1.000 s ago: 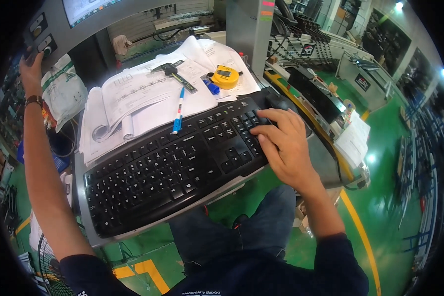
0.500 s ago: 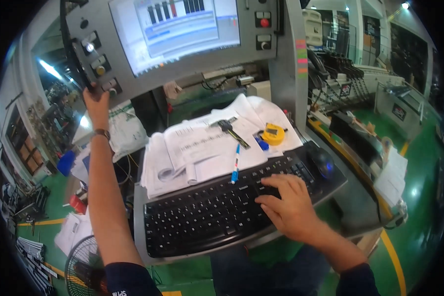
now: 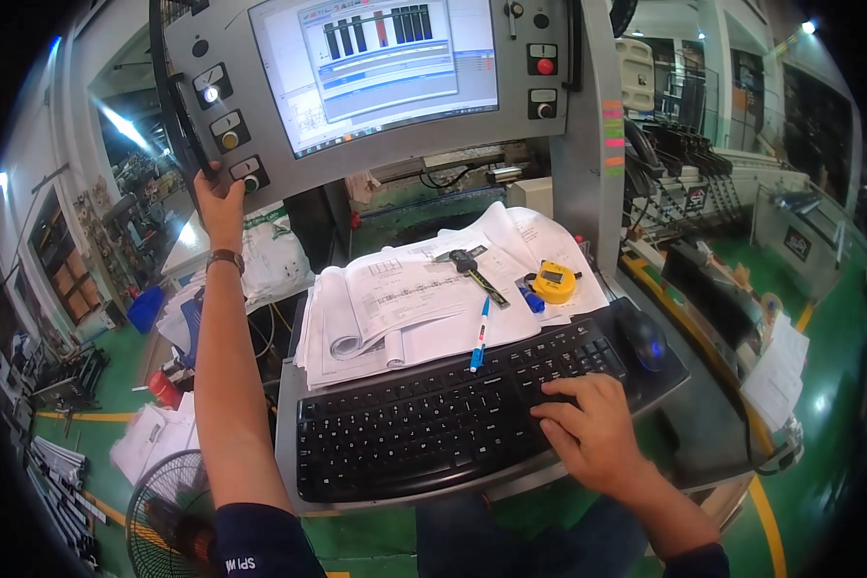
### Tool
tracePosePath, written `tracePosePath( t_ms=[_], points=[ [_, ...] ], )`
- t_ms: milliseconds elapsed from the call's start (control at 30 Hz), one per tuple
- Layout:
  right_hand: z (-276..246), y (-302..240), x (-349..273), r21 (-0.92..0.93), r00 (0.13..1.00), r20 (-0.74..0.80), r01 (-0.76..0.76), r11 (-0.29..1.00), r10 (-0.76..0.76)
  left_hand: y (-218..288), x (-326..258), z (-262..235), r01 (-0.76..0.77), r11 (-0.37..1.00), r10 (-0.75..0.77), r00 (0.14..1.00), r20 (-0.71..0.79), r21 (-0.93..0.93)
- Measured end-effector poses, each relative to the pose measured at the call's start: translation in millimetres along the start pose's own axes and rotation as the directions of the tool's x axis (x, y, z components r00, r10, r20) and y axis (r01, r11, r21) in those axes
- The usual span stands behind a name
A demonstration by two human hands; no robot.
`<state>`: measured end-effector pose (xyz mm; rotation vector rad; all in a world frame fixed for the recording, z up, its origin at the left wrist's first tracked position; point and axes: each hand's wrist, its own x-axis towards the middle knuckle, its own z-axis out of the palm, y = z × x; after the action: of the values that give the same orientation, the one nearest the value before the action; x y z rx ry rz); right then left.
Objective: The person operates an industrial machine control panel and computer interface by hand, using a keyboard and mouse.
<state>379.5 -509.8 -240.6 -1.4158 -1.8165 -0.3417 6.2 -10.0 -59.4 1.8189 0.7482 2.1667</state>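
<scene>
At the lower left corner of the grey control panel [image 3: 376,159], my left hand [image 3: 223,207] is closed around the lower end of a black handle [image 3: 185,116]. Its thumb reaches beside a green button [image 3: 250,181]. My right hand [image 3: 592,433] hangs over the right part of a black keyboard [image 3: 405,433], index finger and thumb apart, holding nothing. The other fingers are partly hidden. A lit screen [image 3: 385,72] in the panel shows a window with dark bars and one red bar. Right of the keyboard sits a black mouse [image 3: 641,337] with a blue light.
Behind the keyboard lie printed drawing sheets [image 3: 395,299], with a caliper [image 3: 477,275], a yellow tape measure [image 3: 554,282] and a blue-and-white marker [image 3: 480,337] on top. A fan [image 3: 169,511] stands low at left. Machinery [image 3: 684,183] is at right.
The view has shifted, so panel, keyboard and papers sit further right and lower in the picture. Both hands keep their places at the handle and over the keyboard.
</scene>
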Motion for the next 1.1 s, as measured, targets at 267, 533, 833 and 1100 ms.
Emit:
tracePosePath(
  t_ms=[267,533,833,1100],
  points=[
    [-0.7,-1.5,-1.5,0.002,1.000,0.001,0.016,1.000,-0.016,-5.0,3.8,-4.6,-0.027,1.000,0.027,1.000,0.012,0.005],
    [-2.8,-2.5,-3.1,-0.001,1.000,-0.006,0.029,1.000,-0.029,-8.5,4.5,-5.3,-0.013,1.000,0.013,1.000,0.005,0.007],
    [-5.9,-1.3,-6.6,0.011,1.000,0.003,0.029,1.000,-0.029,-3.1,0.7,-0.6,-0.018,1.000,0.018,1.000,0.001,0.000],
    [-8.9,0.8,-11.0,0.037,0.999,-0.007,0.041,0.998,-0.040,-2.9,1.2,-2.2,-0.026,1.000,0.026,1.000,0.009,0.008]
  ],
)
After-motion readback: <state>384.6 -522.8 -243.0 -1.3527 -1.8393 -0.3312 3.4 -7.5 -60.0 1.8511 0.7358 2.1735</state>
